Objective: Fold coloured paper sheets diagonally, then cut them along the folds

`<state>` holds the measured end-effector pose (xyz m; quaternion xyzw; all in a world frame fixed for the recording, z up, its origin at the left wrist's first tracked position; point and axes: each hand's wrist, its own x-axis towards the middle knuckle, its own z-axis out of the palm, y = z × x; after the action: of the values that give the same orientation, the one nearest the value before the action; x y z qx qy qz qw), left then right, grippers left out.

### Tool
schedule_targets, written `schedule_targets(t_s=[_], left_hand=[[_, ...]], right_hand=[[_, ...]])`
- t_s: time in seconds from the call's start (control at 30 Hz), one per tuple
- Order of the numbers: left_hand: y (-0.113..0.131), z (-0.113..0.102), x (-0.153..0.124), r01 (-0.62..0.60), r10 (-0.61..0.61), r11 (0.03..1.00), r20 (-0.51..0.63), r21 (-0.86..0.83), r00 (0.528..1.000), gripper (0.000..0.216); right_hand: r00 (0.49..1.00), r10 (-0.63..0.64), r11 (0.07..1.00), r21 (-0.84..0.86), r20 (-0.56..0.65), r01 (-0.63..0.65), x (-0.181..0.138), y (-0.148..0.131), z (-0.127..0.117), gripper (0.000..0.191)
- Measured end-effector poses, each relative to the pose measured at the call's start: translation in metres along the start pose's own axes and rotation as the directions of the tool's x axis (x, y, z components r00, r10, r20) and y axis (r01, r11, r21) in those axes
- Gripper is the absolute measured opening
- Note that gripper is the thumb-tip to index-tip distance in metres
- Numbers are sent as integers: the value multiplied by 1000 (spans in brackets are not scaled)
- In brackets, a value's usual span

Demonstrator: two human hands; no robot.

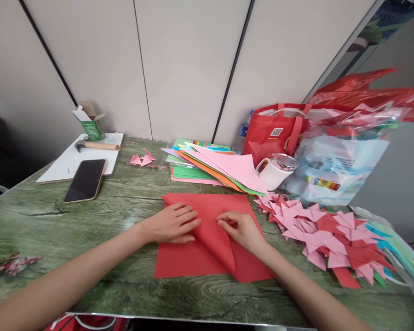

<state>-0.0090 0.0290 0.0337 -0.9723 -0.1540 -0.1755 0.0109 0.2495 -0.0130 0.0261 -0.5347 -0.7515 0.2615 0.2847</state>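
**Folding a red sheet corner to corner**

The red sheet (pixel 193 262) lies at the near middle of the green wood-grain table (pixel 124 289), one flap turned over across it. The left hand (pixel 174 224) lies flat, fingers together, pinning the paper; the right hand (pixel 241 230) pinches the flap's edge between thumb and fingertips. This looks like the aligning step, so the next move would call for matched edges before any crease is pressed, or the fold runs skew.

Around it is a stack of coloured paper (pixel 210 168) behind, a pile of folded pink and red pieces (pixel 331 234) to the right, and a white mug (pixel 274 172) between them. A phone (pixel 85 180) lies to the left. Pale wall panels (pixel 193 69) close the room behind.
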Motion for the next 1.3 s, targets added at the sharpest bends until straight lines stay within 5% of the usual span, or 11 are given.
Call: schedule_targets(t_s=[0.23, 0.4, 0.63, 1.0, 1.3], left_hand=[[-4, 16, -6, -32, 31, 994, 11, 104, 999, 35], [1, 15, -24, 96, -111, 968, 52, 231, 992, 44], [9, 11, -42, 259, -279, 946, 85, 197, 956, 65], [13, 18, -41, 320, -322, 907, -41, 275, 946, 54], [19, 20, -42, 392, -404, 889, 5, 239, 915, 53]], right_hand=[[999, -30, 998, -53, 38, 32, 11, 14, -3, 21], [994, -91, 987, -126, 65, 99, 17, 15, 2, 21], [994, -108, 983, -148, 35, 112, 25, 20, 7, 23], [983, -177, 981, -94, -53, 172, 26, 32, 16, 25], [974, -211, 977, -59, -85, 206, 30, 29, 13, 28]])
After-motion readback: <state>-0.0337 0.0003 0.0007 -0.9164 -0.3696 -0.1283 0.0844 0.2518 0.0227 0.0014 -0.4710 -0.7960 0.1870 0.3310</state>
